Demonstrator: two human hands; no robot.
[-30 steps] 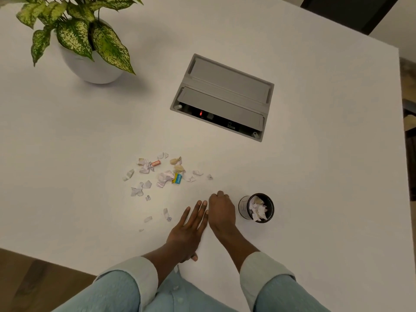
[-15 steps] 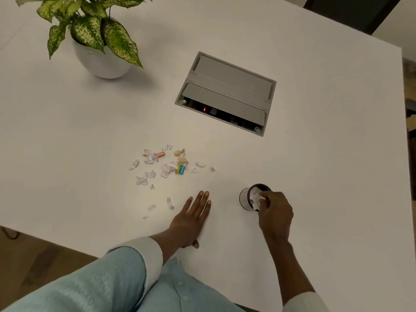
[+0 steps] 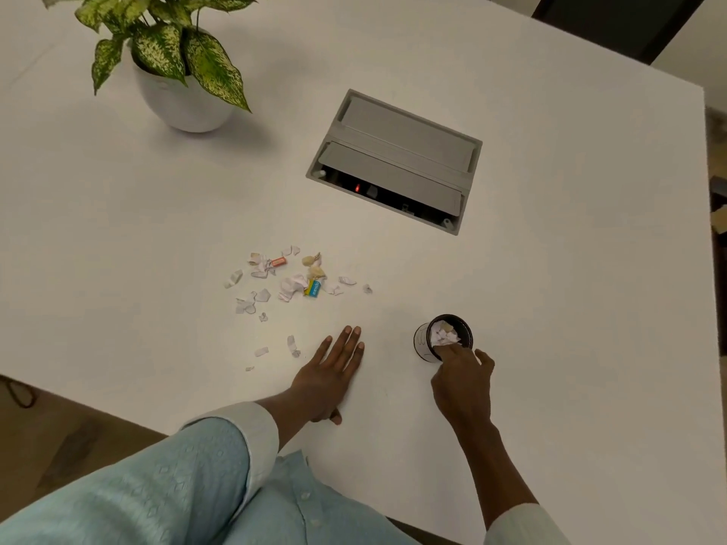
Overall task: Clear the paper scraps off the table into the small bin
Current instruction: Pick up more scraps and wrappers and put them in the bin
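Observation:
Several torn white paper scraps (image 3: 292, 285) lie scattered on the white table (image 3: 570, 308), mixed with a blue-and-yellow wrapper (image 3: 313, 288) and a small orange one (image 3: 278, 262). A few stray scraps (image 3: 292, 345) sit nearer the front edge. The small black bin (image 3: 421, 342) stands to the right, holding crumpled paper (image 3: 443, 334). My left hand (image 3: 328, 377) lies flat on the table, fingers straight, just right of the stray scraps. My right hand (image 3: 461, 377) is at the bin's near rim, thumb spread, fingertips over the paper inside.
A potted plant in a white pot (image 3: 185, 100) stands at the back left. A grey cable box (image 3: 397, 159) is set into the table behind the scraps. The table's front edge runs close under my arms.
My right hand moved right from beside my left hand to the bin and now has its fingers over the paper inside. My left hand stayed flat in place.

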